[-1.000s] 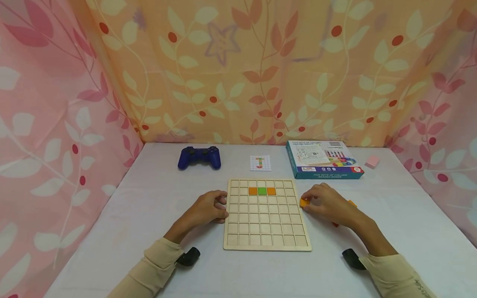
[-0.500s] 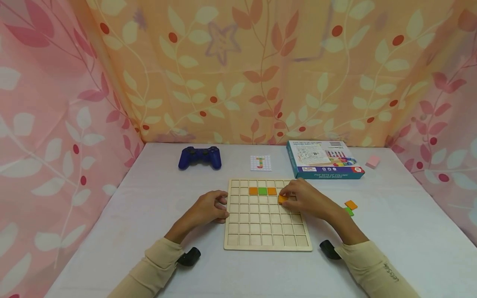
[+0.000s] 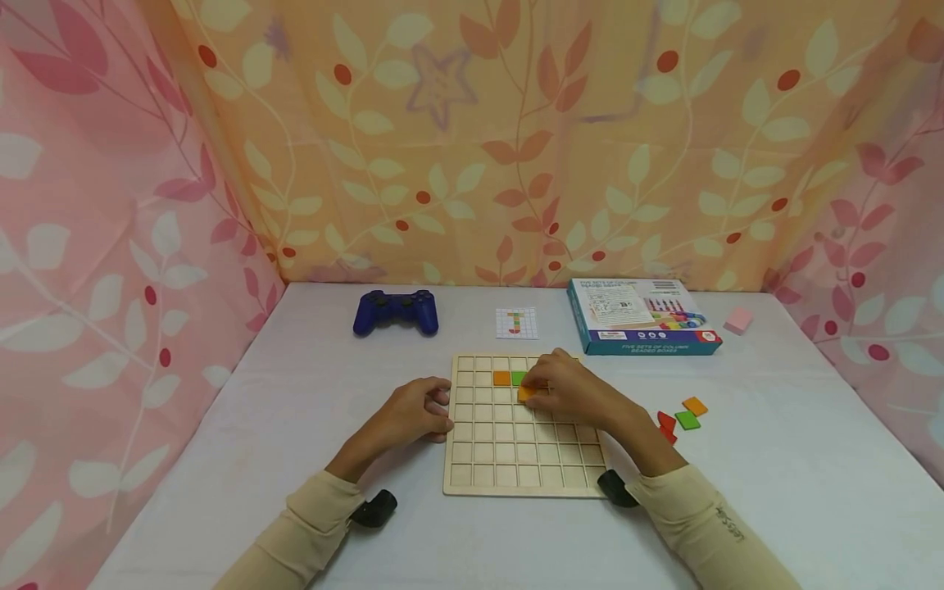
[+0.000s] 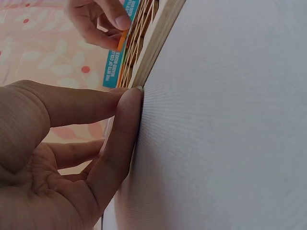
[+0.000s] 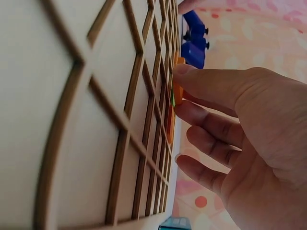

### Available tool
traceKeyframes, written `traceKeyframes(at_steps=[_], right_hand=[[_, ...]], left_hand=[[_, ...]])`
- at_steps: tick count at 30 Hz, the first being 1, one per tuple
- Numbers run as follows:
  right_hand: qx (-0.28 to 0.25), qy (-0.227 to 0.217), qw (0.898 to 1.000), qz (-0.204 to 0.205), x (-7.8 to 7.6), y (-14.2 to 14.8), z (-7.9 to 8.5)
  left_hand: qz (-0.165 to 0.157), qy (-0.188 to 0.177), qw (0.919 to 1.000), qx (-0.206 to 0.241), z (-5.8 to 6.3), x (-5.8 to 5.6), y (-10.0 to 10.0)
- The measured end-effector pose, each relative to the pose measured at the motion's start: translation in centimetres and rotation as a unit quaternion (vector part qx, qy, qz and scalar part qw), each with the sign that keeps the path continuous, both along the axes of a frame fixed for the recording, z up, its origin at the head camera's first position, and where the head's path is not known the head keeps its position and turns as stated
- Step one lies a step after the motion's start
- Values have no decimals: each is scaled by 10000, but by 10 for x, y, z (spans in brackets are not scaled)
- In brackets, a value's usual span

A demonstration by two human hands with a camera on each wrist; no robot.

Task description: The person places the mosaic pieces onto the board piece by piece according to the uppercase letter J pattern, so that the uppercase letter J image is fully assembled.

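A wooden grid board [image 3: 527, 475] lies on the white cloth. My left hand [image 3: 415, 410] touches its left edge, fingertips spaced along the rim with relaxed fingers. Over the upper part of the board, my right hand [image 3: 571, 389] pinches an orange square tile [image 3: 524, 394] between thumb and fingertips; the right wrist view shows this tile [image 5: 178, 91] tilted up on edge. An orange tile [image 3: 501, 378] and a green tile [image 3: 519, 378] sit in the second row. Another orange tile [image 5: 170, 127] in that row is hidden behind my right hand in the head view.
Right of the board lie loose red pieces [image 3: 666, 422], a green tile [image 3: 687, 420] and an orange tile [image 3: 695, 406]. Behind the board are a patterned card [image 3: 517, 324], a blue game controller [image 3: 395, 313], a flat box [image 3: 645, 318] and a pink block [image 3: 737, 320].
My right hand has carried the orange tile leftward from beside the board to over its upper middle, uncovering the loose pieces on the right. The left hand has stayed at the board's edge.
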State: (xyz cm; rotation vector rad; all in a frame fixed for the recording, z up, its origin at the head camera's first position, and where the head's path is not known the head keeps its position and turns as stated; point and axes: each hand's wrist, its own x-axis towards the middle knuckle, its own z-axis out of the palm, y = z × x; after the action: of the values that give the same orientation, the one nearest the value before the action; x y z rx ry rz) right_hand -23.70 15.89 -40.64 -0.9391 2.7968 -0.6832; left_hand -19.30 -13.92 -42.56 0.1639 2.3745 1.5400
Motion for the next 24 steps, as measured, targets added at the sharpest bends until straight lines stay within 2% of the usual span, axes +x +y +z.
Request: traceKeyframes(at_steps=[6, 15, 24], right_hand=[[54, -104, 9999, -81, 0, -8, 0], [100, 38, 9999, -107, -2, -10, -1], [8, -161, 9999, -35, -1, -5, -1]], left_hand=[[-22, -16, 10000, 35, 0, 0, -1], [22, -31, 10000, -17, 1, 0, 1], [34, -11, 10000, -22, -1, -1, 1]])
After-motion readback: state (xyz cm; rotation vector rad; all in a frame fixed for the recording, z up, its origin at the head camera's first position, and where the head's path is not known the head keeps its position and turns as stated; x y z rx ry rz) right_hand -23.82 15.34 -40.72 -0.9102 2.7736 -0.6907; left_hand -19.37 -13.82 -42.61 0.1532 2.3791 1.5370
